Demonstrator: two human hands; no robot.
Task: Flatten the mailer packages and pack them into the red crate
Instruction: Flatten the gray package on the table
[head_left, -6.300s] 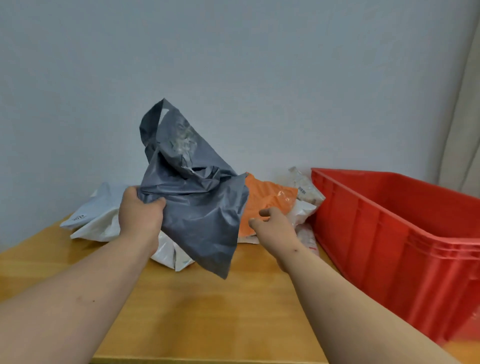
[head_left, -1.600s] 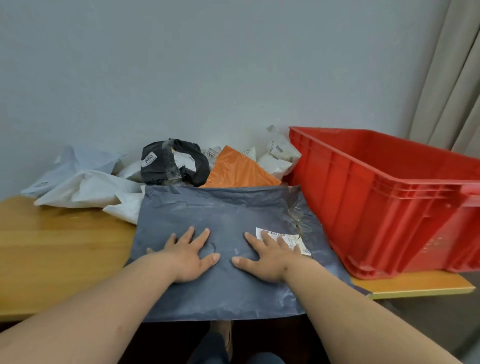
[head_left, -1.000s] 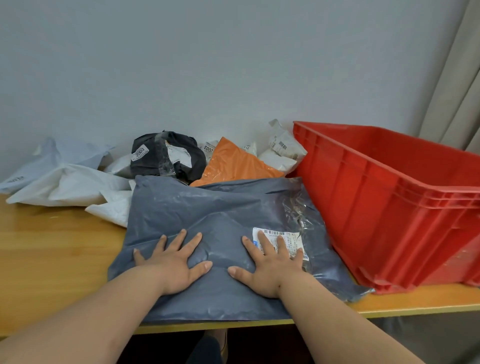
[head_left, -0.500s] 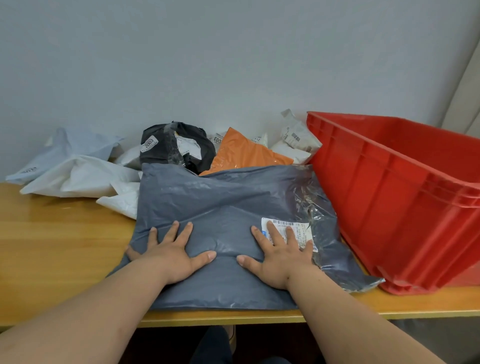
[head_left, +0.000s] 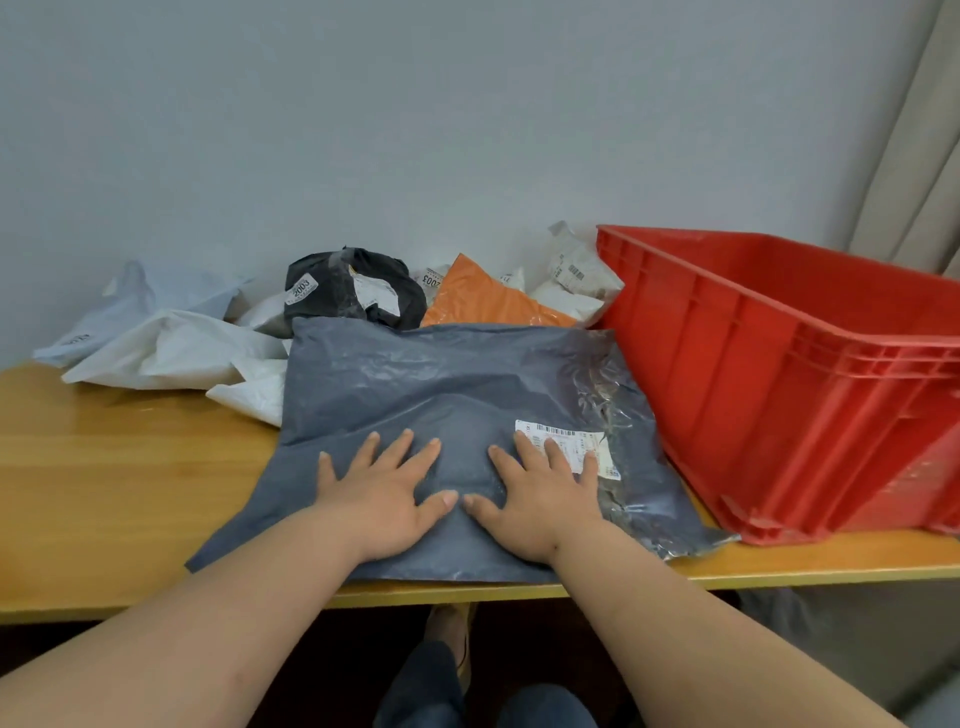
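- Grey mailer (head_left: 441, 395): lies spread on the wooden table (head_left: 114, 478), its near edge at the table's front edge, its right side just beside the red crate (head_left: 789, 395); surface wrinkled, with a puffed area toward the far side
- White shipping label (head_left: 569, 441): stuck on the grey mailer's right part, barcode along its top edge, partly under the right hand's fingers
- Left hand (head_left: 382, 493): palm down on the grey mailer, fingers straight and spread, pressing on it
- Right hand (head_left: 540, 493): palm down on the grey mailer, fingers straight and spread, fingertips over the label; thumbs of both hands nearly meet
- Red crate: stands on the table's right end, open top, ribbed wall facing the mailer; its floor is hidden from this angle
- Black mailer (head_left: 353, 291): crumpled, behind the grey mailer, tagged "2003"
- Orange mailer (head_left: 483, 304): behind the grey mailer, right of the black one
- White mailers (head_left: 166, 348): crumpled heap at far left against the wall (head_left: 467, 114); further labelled white packets (head_left: 576, 280) between the orange mailer and the crate
- Curtain (head_left: 914, 145): hangs at far right
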